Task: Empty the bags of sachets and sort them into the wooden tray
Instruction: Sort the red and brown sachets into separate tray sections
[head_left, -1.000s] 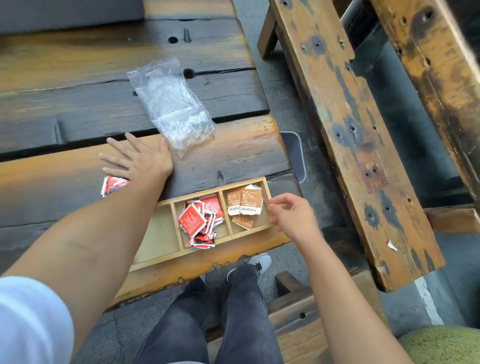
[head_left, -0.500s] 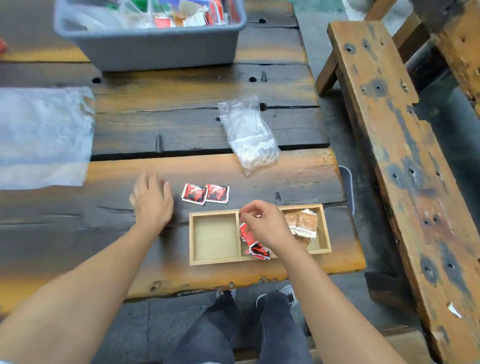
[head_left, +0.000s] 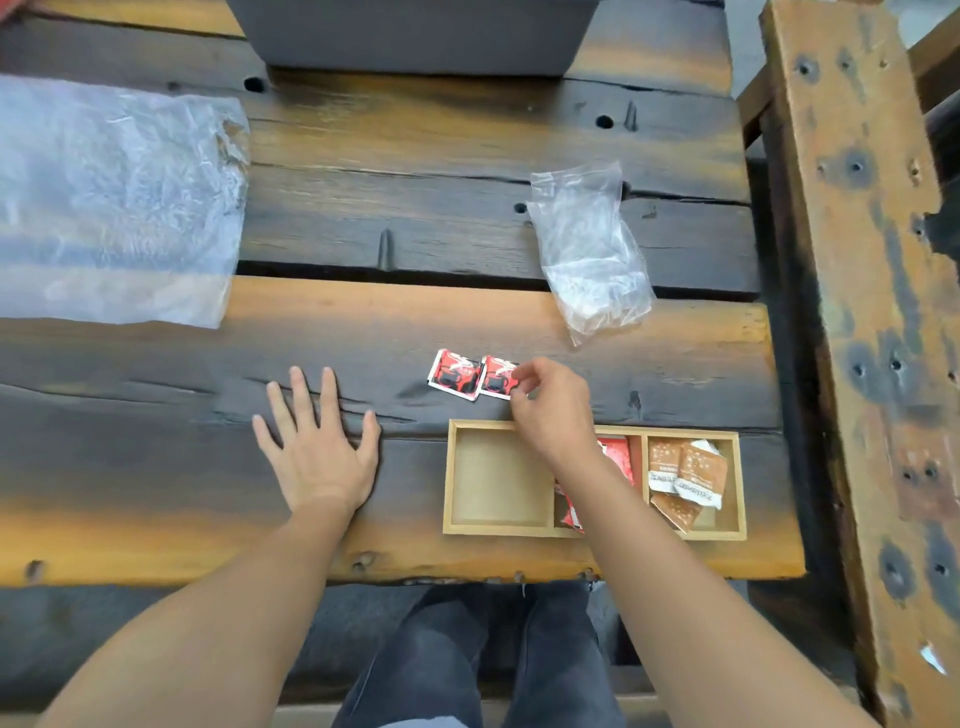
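Observation:
A wooden tray (head_left: 597, 531) with three compartments lies near the table's front edge. Its left compartment is bare, the middle one holds red sachets (head_left: 615, 454), the right one brown sachets (head_left: 688, 475). Two red-and-black sachets (head_left: 454, 374) lie on the table just behind the tray. My right hand (head_left: 550, 410) reaches over the tray's back rim and its fingertips pinch the right one of the two. My left hand (head_left: 317, 447) rests flat on the table, fingers spread, left of the tray. A crumpled clear bag (head_left: 589, 249) lies behind the sachets.
A large flat clear plastic bag (head_left: 114, 197) covers the table's left side. A grey bin (head_left: 415, 36) stands at the far edge. A worn wooden bench (head_left: 872, 312) runs along the right. My legs (head_left: 478, 660) show under the table's front edge.
My right hand has gone from the tray's middle compartment up to the two loose red-and-black sachets. The left hand stays flat on the table. The view has tilted downward.

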